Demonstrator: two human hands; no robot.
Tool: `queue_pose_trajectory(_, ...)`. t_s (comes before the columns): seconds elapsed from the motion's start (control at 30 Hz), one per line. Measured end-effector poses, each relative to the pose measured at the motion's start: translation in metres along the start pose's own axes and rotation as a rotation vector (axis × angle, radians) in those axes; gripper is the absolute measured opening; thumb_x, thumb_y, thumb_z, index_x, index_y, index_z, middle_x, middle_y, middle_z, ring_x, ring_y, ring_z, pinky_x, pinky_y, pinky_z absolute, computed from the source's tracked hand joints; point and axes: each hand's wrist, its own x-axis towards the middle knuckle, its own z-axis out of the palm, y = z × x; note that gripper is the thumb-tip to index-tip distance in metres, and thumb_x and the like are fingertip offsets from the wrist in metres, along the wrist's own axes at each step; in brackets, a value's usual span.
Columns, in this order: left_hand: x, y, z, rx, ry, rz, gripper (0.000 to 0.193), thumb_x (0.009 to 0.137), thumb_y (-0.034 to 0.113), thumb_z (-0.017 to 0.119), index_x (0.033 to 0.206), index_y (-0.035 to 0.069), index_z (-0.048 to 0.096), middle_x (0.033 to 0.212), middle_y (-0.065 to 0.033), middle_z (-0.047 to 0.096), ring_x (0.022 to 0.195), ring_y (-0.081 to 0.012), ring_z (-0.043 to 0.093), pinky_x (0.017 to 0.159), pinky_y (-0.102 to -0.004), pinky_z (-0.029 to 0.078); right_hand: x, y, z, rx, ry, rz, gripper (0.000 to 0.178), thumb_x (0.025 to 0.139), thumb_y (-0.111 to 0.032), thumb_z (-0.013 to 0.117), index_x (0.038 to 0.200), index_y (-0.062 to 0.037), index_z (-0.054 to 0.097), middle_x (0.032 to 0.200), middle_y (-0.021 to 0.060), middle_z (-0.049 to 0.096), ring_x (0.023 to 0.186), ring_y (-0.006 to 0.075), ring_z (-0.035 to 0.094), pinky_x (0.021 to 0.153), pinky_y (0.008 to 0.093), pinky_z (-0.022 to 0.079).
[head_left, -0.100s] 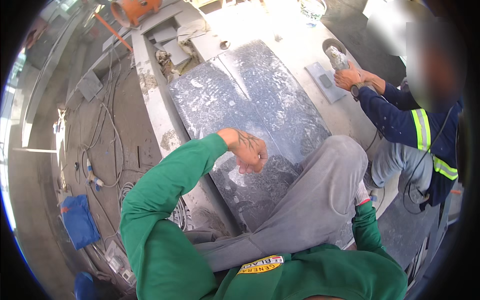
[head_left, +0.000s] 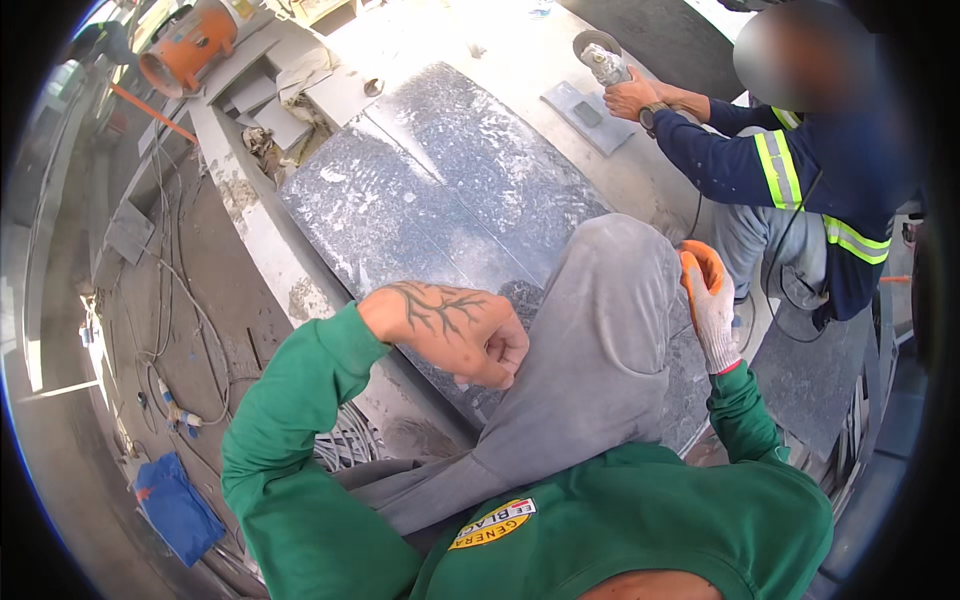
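My left hand [head_left: 455, 332], bare and with a branching dark pattern on its back, hangs beside my raised grey trouser leg [head_left: 610, 330]. Its fingers are curled in toward the thumb; whatever they may hold is hidden. On the far side of the knee is my right hand [head_left: 708, 300], in a white knit glove with orange fingers. Those fingers bend loosely with a gap between them, and nothing shows in them. Ahead and beneath my leg lies a large dark stone slab [head_left: 450, 190], streaked with white dust and crossed by thin lines.
At right, a co-worker in a navy reflective-striped jacket holds an angle grinder [head_left: 603, 62] near a small grey slab [head_left: 588, 115]. An orange blower [head_left: 188, 48] stands far left. Cables [head_left: 175, 300] and a blue cloth bag [head_left: 180, 508] lie on the left floor beyond a concrete ledge [head_left: 245, 210].
The whole view has shifted. My left hand has drawn back from over the slab toward my leg. My gloved right hand, mostly hidden behind the knee before, now shows beside it.
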Motion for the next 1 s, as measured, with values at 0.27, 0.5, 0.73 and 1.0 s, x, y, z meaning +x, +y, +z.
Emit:
queue_pose_trajectory(0.27,-0.028,-0.013,0.135,0.068,0.015,0.003,0.019,0.083,0.023,0.069,0.079,0.005,0.068,0.075,-0.0122,0.067,0.083,-0.0313,0.067,0.078,-0.0425,0.052,-0.109,-0.140,0.074,-0.589,-0.427,-0.960,0.033,0.065,-0.013,0.080,0.096,-0.0120,0.072,0.124,0.0137,0.063,0.118,0.0352,0.058,0.105,0.0532,0.041)
queue_pose_trajectory(0.5,-0.077,-0.031,0.178,-0.016,0.701,-0.191,0.023,0.084,0.019,0.071,0.100,0.004,0.064,0.080,-0.0095,0.065,0.076,-0.0301,0.066,0.075,-0.0401,0.052,-0.150,-0.145,0.094,-0.624,-0.660,-1.022,0.025,0.072,-0.029,0.083,0.081,-0.0161,0.064,0.090,-0.0011,0.063,0.087,0.0231,0.064,0.082,0.0396,0.052)
queue_pose_trajectory(0.73,-0.123,-0.043,0.201,0.282,0.891,-0.144,0.036,0.080,0.024,0.078,0.105,0.002,0.064,0.102,-0.0098,0.063,0.097,-0.0295,0.062,0.082,-0.0383,0.051,-0.164,-0.185,0.141,-0.706,-0.736,-0.888,0.027,0.075,-0.036,0.077,0.085,-0.0141,0.064,0.097,0.0017,0.060,0.095,0.0220,0.060,0.094,0.0424,0.047)
queue_pose_trajectory(1.0,-0.156,-0.074,0.235,0.225,0.804,-0.224,0.016,0.089,0.016,0.067,0.095,0.005,0.057,0.080,-0.0114,0.060,0.073,-0.0310,0.062,0.069,-0.0404,0.049,-0.199,-0.216,0.175,-1.044,-1.283,-0.340,0.053,0.087,-0.057,0.058,0.078,-0.0064,0.067,0.078,0.0122,0.065,0.077,0.0292,0.068,0.075,0.0434,0.052)
